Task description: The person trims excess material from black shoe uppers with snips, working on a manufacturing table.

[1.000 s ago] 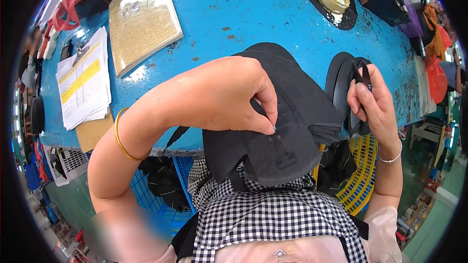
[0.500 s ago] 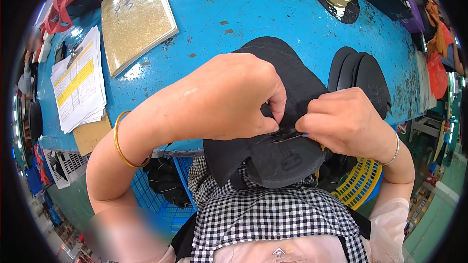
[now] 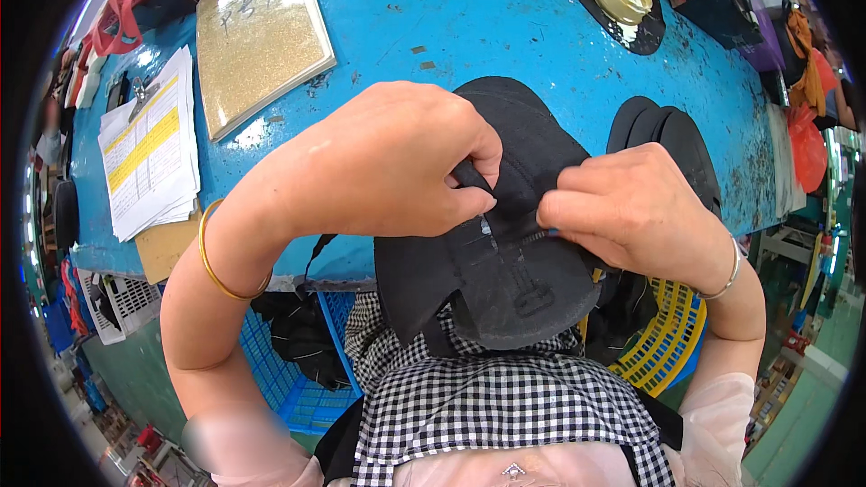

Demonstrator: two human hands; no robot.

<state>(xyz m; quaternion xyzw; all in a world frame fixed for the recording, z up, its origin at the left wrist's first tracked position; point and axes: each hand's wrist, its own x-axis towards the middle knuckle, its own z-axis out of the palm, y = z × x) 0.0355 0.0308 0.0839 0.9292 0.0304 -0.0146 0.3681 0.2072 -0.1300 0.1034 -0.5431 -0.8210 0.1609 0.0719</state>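
A flat black sole-shaped piece (image 3: 541, 284), with a shape pressed into its near end, leans from the table edge onto my lap. Over it, my left hand (image 3: 397, 158) is closed, thumb and forefinger pinching a black strap (image 3: 471, 178). A small glossy patch shows on the piece just below that thumb. My right hand (image 3: 622, 203) is closed too, its fingertips pressed together against the piece's middle. A thin edge with a bluish glint shows beneath them, but what they pinch is hidden.
Several black sole-shaped pieces (image 3: 690, 140) lie overlapped beyond my right hand. A gold notebook (image 3: 257, 45) and clipped papers (image 3: 149, 149) lie at left on the blue table (image 3: 406, 9). Below its edge are a blue basket (image 3: 311, 401) and a yellow basket (image 3: 663, 329), both holding black items.
My left hand has moved up and left, drawing away from my right hand with the strap. My right hand has shifted slightly up and left, still closed.
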